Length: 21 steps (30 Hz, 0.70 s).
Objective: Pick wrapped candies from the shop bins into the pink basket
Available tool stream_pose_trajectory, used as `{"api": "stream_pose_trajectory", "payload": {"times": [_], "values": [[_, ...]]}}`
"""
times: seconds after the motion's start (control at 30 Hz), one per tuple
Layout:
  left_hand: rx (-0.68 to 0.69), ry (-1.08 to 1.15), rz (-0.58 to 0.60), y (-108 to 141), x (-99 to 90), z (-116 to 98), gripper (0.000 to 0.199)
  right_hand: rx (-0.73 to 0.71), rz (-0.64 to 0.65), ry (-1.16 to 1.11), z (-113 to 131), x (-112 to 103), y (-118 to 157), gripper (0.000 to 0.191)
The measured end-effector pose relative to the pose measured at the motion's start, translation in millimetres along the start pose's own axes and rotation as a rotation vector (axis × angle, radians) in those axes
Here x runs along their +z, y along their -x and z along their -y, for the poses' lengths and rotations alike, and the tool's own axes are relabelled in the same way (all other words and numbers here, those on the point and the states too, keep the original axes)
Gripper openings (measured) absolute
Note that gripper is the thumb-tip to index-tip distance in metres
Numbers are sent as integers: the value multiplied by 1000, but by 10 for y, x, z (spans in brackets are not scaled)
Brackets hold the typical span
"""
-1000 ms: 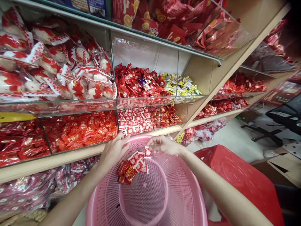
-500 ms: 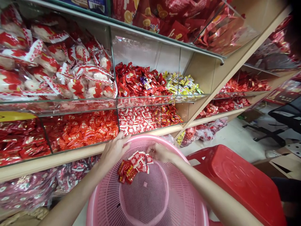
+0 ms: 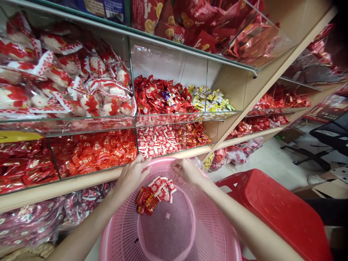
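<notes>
A pink plastic basket (image 3: pixel 122 232) with mesh walls is below my arms, against the shelf's front edge. My left hand (image 3: pixel 133 172) is closed over its far left rim, thumb inside. Above the inside of the far right rim is my right hand (image 3: pixel 187 171), with its fingers curled in; whether anything is in them is hidden. Inside the basket lie several small red-and-white wrapped candies (image 3: pixel 163 188), touching a few darker red packets with yellow print (image 3: pixel 147 200). Just past the rim is a bin of matching red-and-white candies (image 3: pixel 160 139).
Orange-red packets (image 3: pixel 103 148) fill the bin to the left. Above sit dark red packets (image 3: pixel 160 94), yellow ones (image 3: pixel 212 98) and large red-and-white bags (image 3: pixel 92 90) behind clear panels. A red plastic stool (image 3: pixel 272 206) stands close on the right.
My right hand has moved up and slightly right, away from the candies in the basket toward the far rim. My left hand stays on the rim.
</notes>
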State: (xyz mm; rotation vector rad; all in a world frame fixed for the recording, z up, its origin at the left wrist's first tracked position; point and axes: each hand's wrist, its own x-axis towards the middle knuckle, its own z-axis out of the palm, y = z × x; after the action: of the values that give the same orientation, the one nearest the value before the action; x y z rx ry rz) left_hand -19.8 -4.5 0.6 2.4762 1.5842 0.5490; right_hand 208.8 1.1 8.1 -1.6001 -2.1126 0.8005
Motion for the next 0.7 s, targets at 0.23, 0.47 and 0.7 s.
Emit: {"api": "stream_pose_trajectory", "payload": {"times": [0.23,0.47,0.7], "values": [[-21,-1,21,5,-6,-12,40,94,-388,264,178,-280,-466,20],[-39,-20,46,0,-10,-4,41,316,-297,319,265,-180,-738,24],[-50,9,37,9,-2,-15,41,318,-326,206,155,-68,-743,9]]}}
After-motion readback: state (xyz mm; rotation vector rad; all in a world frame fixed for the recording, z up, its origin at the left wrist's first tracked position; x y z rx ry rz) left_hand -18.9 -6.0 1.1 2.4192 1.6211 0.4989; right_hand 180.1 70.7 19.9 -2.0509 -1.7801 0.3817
